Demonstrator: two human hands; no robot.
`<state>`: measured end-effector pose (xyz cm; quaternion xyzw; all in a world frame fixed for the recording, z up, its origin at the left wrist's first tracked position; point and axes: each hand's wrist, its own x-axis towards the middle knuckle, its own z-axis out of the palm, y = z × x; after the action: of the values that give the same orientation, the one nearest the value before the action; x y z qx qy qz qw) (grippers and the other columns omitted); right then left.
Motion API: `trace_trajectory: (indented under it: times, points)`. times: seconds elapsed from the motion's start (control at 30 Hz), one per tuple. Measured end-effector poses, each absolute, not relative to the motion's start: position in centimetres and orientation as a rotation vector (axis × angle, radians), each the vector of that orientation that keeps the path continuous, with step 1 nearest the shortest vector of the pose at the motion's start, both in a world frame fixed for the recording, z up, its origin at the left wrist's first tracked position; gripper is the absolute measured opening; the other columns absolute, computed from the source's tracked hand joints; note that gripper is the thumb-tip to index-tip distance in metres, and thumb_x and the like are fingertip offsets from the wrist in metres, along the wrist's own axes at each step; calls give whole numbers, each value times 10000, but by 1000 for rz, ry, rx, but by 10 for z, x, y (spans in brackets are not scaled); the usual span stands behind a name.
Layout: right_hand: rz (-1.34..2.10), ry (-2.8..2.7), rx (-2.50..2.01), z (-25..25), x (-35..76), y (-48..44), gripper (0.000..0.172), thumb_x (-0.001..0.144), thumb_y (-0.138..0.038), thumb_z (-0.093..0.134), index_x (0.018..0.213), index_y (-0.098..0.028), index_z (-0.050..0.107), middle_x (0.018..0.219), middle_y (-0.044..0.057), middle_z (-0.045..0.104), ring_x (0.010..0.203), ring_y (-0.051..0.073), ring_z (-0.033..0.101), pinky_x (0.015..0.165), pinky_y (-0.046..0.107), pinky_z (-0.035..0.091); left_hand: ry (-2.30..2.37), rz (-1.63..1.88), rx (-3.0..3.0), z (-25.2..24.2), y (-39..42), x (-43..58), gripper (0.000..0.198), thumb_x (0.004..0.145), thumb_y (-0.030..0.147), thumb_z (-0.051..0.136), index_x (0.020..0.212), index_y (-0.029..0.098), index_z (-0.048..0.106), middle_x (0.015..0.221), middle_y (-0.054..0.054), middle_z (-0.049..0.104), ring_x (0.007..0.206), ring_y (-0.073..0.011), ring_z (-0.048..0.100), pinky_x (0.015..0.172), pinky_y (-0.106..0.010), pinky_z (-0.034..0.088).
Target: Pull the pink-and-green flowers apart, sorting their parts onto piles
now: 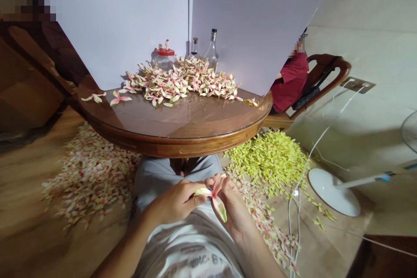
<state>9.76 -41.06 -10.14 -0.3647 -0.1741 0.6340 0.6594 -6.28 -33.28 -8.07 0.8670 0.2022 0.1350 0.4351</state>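
My left hand [174,203] and my right hand [232,210] are held together above my lap. Between them is a pale green and pink flower [212,197] with long petals. My left fingers pinch one petal, and my right fingers hold the flower's pink upper part. Further off, a round wooden table [172,128] with a glossy top carries a large heap of pink and cream flowers [180,82]. Two loose flowers [120,99] lie apart from the heap, at the table's left.
A red-lidded glass jar [165,58] and glass bottles [211,52] stand behind the heap. Flowers [89,178] and yellow-green leaves [269,160] cover the floor. A seated person [289,82] in a red top is to the right, near a white fan base [330,192] and white cables [298,221].
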Motion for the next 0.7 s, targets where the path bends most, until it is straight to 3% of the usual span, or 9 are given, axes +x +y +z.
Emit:
trace_trajectory:
  times: [0.2, 0.37, 0.6, 0.7]
  points:
    - [1367, -375, -795, -102, 90, -413, 435, 753, -568, 789, 616, -186, 634, 640, 1, 536, 627, 126, 467, 655, 246, 437, 502, 396, 2113, -86, -336, -58, 478, 1067, 432, 320, 914, 144, 669, 797, -29, 663, 736, -148, 601, 712, -231, 413]
    - [1435, -229, -828, -97, 89, -414, 414, 720, -593, 804, 791, -211, 660, 778, 17, 624, 696, 152, 539, 695, 278, 476, 421, 456, 2095, -91, -336, -57, 476, 1056, 453, 347, 996, 143, 703, 799, -32, 667, 716, -147, 582, 710, -236, 417]
    - [1353, -357, -746, -104, 88, -414, 363, 739, -423, 823, 596, -216, 560, 644, -16, 465, 623, 134, 453, 640, 264, 452, 516, 524, 2165, -102, -341, -52, 489, 1050, 448, 375, 815, 136, 668, 655, -3, 582, 621, -128, 555, 642, -231, 373]
    - [1305, -478, -921, -110, 95, -419, 387, 833, -551, 688, 643, -239, 557, 695, 16, 513, 677, 181, 524, 663, 323, 493, 506, 534, 2187, -101, -341, -49, 443, 1052, 418, 382, 922, 140, 703, 740, -26, 665, 681, -140, 622, 675, -221, 418]
